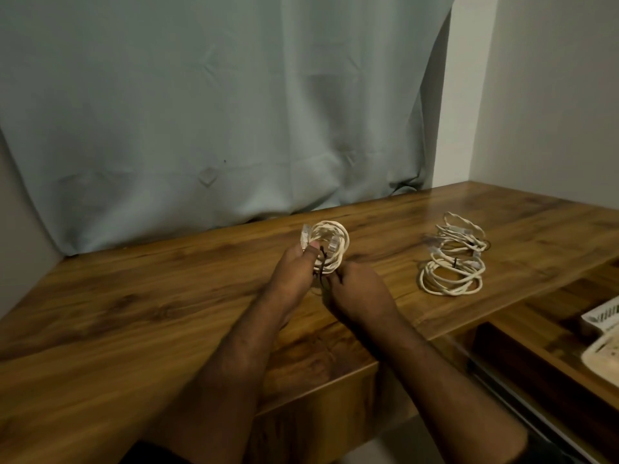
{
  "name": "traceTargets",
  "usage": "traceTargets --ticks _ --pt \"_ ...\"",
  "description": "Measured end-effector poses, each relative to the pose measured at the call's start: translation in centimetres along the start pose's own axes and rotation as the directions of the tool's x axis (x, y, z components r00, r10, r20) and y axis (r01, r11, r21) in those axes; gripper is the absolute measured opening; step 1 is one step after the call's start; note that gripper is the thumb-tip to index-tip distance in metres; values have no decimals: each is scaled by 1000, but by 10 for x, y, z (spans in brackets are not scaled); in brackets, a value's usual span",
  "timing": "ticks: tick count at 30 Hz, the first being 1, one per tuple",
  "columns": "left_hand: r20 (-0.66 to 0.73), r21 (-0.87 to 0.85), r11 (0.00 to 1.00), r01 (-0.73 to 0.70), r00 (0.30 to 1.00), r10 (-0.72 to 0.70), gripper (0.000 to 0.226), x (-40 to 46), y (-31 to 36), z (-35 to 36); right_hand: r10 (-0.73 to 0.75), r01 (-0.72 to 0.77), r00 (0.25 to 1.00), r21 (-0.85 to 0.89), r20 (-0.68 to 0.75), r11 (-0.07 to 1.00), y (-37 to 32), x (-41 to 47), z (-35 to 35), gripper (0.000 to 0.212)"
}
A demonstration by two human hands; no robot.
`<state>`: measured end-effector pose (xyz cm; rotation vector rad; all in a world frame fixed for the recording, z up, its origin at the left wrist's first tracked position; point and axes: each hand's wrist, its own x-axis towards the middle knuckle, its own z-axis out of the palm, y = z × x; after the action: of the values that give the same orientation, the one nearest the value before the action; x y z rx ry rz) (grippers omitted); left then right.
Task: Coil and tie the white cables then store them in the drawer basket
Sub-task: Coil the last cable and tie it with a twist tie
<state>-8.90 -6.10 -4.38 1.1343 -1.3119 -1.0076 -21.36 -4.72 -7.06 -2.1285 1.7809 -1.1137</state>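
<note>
So the left hand (294,274) was gripping a coiled white ethernet cable (330,247) above the wooden desk (134,313), thumb on the loops. The right hand (360,291) pinched a black twist tie (322,262) at the coil's lower edge. More tied coils (454,254) sat further right, white basket (603,316) at the edge.

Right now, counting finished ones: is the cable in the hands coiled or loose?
Coiled: the held cable forms tight round loops, with a dark tie across them.

White basket (601,317) and a pale coil (603,356) cut off at right edge, blurred. Fingertips of right hand (356,293) hidden behind its knuckles; grip on black tie (322,262) unclear.
</note>
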Motion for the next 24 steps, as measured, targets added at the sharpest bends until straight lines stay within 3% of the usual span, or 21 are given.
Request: traceTargets --ticks 5,13,18,22,24 --pt "3 -16 1000 -2 1000 2 27 2 -1 0 -50 53 998 132 -28 990 4 3 -6 18" --pt "37 79 997 -15 999 12 27 -2 -6 5 92 -67 995 450 -33 891 18 8 -6 6" --pt "-30 74 997 -26 999 29 35 -2 -6 4 123 -144 989 674 78 724 14 6 -1 15" --pt "-110 178 981 -79 989 100 59 26 -39 -2 80 -267 962 839 260 475 3 2 -5 23" --pt "-148 253 965 -76 982 116 65 34 -47 -1 48 -310 947 863 318 399 0 -2 -10 26"
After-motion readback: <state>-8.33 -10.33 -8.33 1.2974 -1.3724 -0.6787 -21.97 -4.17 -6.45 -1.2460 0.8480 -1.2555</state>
